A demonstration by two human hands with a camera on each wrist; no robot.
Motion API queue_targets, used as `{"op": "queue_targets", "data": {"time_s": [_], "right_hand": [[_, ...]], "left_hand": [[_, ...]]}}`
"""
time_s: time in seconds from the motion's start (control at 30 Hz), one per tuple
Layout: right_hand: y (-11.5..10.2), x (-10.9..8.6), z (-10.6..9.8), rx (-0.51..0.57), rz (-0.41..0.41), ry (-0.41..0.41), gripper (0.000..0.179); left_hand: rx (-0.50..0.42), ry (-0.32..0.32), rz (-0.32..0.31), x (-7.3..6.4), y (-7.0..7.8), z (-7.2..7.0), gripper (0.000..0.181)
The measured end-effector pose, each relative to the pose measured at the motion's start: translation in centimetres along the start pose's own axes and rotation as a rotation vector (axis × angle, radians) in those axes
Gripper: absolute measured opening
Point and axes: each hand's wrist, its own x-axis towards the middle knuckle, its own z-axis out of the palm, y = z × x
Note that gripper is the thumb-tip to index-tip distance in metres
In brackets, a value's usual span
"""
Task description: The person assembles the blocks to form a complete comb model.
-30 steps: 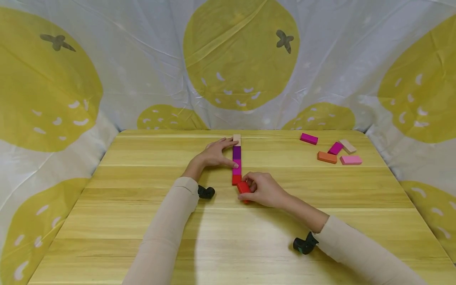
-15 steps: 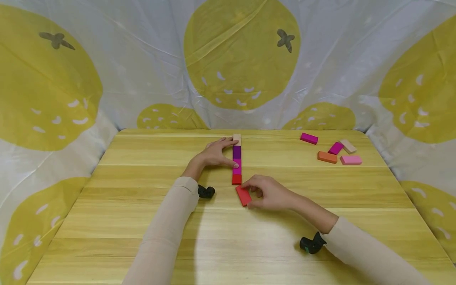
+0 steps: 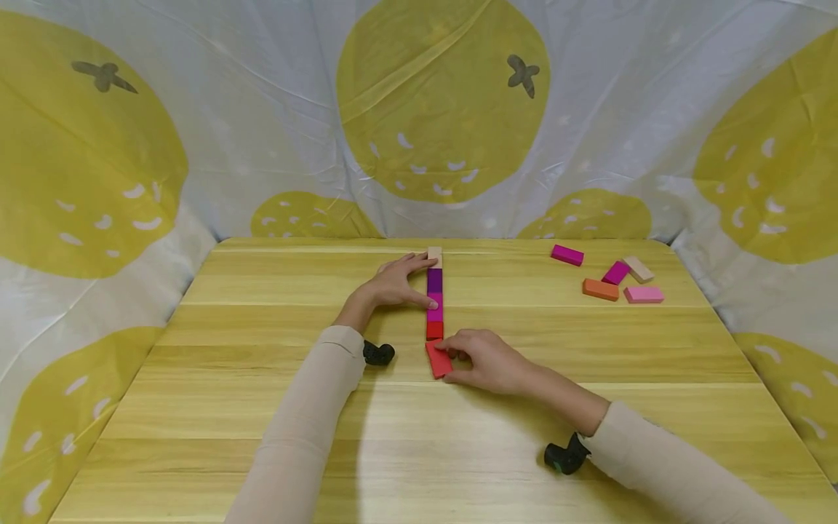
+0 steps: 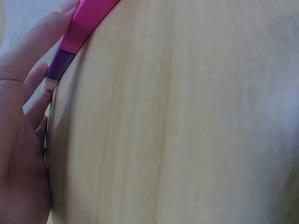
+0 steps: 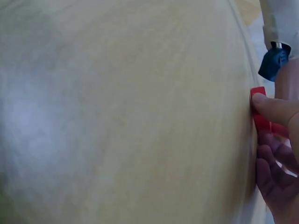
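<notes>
A straight row of blocks lies on the wooden table [image 3: 275, 407]: a beige block [image 3: 435, 252] at the far end, then a purple block [image 3: 435, 281], a magenta block [image 3: 435, 313] and a red block [image 3: 435, 330] at the near end. My left hand [image 3: 395, 282] rests along the row's left side, thumb on the magenta block and fingertips at the beige one. With thumb and fingers, my right hand [image 3: 492, 362] pinches another red block [image 3: 438, 359], slightly tilted, just below the row's near end. In the right wrist view this held red block [image 5: 259, 116] is partly covered by the thumb.
Loose blocks lie at the back right: a magenta block [image 3: 567, 255], another magenta block [image 3: 616, 273], a beige block [image 3: 638, 269], an orange block [image 3: 600, 290] and a pink block [image 3: 644, 295]. Black wrist devices [image 3: 567, 455] sit by both cuffs. A patterned cloth [image 3: 281, 131] hangs behind the table.
My right hand first drew back a little with the red block, then shifted it left, more in line with the row and closer to its end. My left hand has stayed put.
</notes>
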Motion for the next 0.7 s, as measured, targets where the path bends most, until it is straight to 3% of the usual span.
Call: {"op": "queue_targets", "data": {"time_s": [0.7], "right_hand": [[-0.49,0.43,1.03,-0.054,0.034,0.105,0.046]], "left_hand": [[-0.01,0.009,0.001,0.02,0.17,0.03,0.1]]}}
